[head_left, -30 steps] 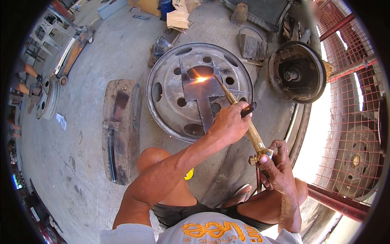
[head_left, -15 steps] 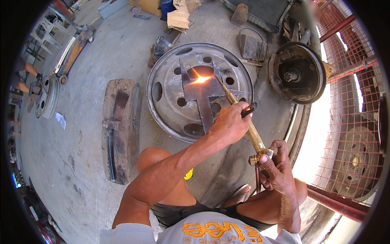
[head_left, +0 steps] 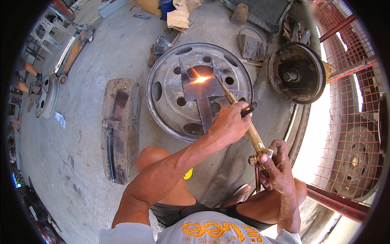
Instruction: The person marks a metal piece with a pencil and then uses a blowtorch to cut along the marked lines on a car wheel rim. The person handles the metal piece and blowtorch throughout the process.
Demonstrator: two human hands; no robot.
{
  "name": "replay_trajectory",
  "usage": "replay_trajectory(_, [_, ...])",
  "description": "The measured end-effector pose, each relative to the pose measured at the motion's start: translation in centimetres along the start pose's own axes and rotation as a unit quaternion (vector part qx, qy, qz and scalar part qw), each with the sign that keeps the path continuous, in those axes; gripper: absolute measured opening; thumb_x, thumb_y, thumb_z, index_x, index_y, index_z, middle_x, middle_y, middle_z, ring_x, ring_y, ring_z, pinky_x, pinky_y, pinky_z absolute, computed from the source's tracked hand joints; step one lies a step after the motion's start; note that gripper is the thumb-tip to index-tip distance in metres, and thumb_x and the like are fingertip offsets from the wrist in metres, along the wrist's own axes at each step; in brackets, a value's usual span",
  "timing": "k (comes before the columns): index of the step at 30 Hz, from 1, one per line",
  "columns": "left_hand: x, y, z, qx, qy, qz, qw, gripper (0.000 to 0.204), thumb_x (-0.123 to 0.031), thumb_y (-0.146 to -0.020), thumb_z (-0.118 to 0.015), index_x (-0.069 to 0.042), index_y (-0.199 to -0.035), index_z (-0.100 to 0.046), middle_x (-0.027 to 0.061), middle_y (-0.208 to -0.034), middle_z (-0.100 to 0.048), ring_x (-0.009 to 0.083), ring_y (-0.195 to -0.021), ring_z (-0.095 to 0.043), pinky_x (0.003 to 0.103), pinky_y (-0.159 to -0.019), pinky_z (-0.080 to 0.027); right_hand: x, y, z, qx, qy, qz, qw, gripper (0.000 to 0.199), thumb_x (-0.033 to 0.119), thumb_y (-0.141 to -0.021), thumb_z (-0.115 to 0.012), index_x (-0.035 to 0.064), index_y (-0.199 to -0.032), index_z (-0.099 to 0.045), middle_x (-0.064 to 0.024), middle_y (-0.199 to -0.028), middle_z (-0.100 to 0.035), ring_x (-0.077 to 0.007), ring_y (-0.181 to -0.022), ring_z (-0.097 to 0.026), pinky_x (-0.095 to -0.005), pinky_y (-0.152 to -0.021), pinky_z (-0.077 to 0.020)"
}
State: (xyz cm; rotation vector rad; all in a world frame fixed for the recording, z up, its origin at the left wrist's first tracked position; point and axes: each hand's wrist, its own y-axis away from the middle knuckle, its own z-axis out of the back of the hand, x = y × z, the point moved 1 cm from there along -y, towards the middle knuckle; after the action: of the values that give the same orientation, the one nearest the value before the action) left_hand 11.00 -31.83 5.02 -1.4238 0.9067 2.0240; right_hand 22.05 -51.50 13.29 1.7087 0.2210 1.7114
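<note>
A brass cutting torch [head_left: 255, 136] slants up and left from my lap. My left hand [head_left: 229, 124] is closed round its front part, and a short black piece [head_left: 249, 110] sticks out beside the fingers. Around the valve end at the rear my right hand [head_left: 279, 166] is closed, its thumb beside a brass knob [head_left: 252, 161]. The nozzle tip touches or nearly touches a dark flat steel plate [head_left: 209, 88], where a bright orange-white flame [head_left: 201, 79] glows. That plate, cut to an irregular shape, lies on a grey steel wheel rim [head_left: 156, 116].
To the left lies a worn block [head_left: 118, 142] with a dark metal bar [head_left: 111, 154] on it. A rusty drum-shaped hub [head_left: 296, 73] stands at the right, near red wire mesh [head_left: 349, 93]. My sandalled foot [head_left: 237, 196] rests by a hose [head_left: 257, 181].
Both hands and the torch hold nearly the same place. The flame stays at the same spot on the plate, with only slight flicker.
</note>
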Motion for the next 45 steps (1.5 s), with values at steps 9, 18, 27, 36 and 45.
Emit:
replay_trajectory(9, [0.11, -0.07, -0.10, -0.002, 0.001, -0.001, 1.000, 0.045, -0.026, -0.110, -0.062, 0.008, -0.139, -0.061, 0.0176, -0.092, -0.077, 0.0256, -0.073, -0.080, 0.040, -0.070, -0.062, 0.03, 0.06, 0.04, -0.001, 0.006, -0.001, 1.000, 0.046, 0.042, -0.108, -0.070, 0.0167, -0.129, -0.037, -0.0175, -0.097, -0.068, -0.0105, -0.050, -0.057, -0.0230, -0.039, -0.0430])
replay_trajectory(18, [0.10, 0.01, 0.06, -0.005, 0.002, 0.001, 1.000, 0.047, -0.027, -0.110, -0.063, 0.008, -0.141, -0.060, 0.0180, -0.093, -0.077, 0.0257, -0.073, -0.080, 0.040, -0.070, -0.062, -0.03, 0.05, 0.04, 0.002, 0.006, 0.001, 1.000, 0.046, 0.042, -0.108, -0.070, 0.0168, -0.129, -0.038, -0.0174, -0.097, -0.069, -0.0106, -0.049, -0.056, -0.0232, -0.039, -0.0425])
replay_trajectory(27, [0.46, -0.08, -0.18, -0.012, 0.000, -0.005, 1.000, 0.045, -0.027, -0.110, -0.062, 0.008, -0.139, -0.060, 0.0166, -0.092, -0.077, 0.0247, -0.073, -0.080, 0.040, -0.070, -0.063, -0.01, 0.12, -0.02, 0.001, 0.005, -0.002, 1.000, 0.046, 0.041, -0.108, -0.070, 0.0170, -0.130, -0.038, -0.0175, -0.098, -0.069, -0.0102, -0.049, -0.056, -0.0228, -0.039, -0.0426])
replay_trajectory(36, [0.49, -0.09, -0.26, -0.015, -0.006, -0.010, 1.000, 0.044, -0.027, -0.111, -0.062, 0.007, -0.139, -0.061, 0.0168, -0.091, -0.077, 0.0250, -0.073, -0.080, 0.040, -0.070, -0.063, 0.02, 0.14, -0.06, -0.003, 0.005, -0.002, 1.000, 0.046, 0.041, -0.108, -0.071, 0.0171, -0.130, -0.038, -0.0174, -0.098, -0.068, -0.0101, -0.049, -0.056, -0.0223, -0.039, -0.0423])
replay_trajectory(45, [0.38, -0.12, -0.22, -0.012, -0.009, -0.007, 1.000, 0.040, -0.026, -0.111, -0.061, 0.007, -0.133, -0.063, 0.0167, -0.091, -0.077, 0.0256, -0.073, -0.080, 0.040, -0.071, -0.062, -0.13, 0.07, 0.05, 0.000, 0.010, 0.004, 1.000, 0.047, 0.043, -0.108, -0.071, 0.0166, -0.130, -0.039, -0.0175, -0.098, -0.068, -0.0104, -0.050, -0.057, -0.0225, -0.039, -0.0426])
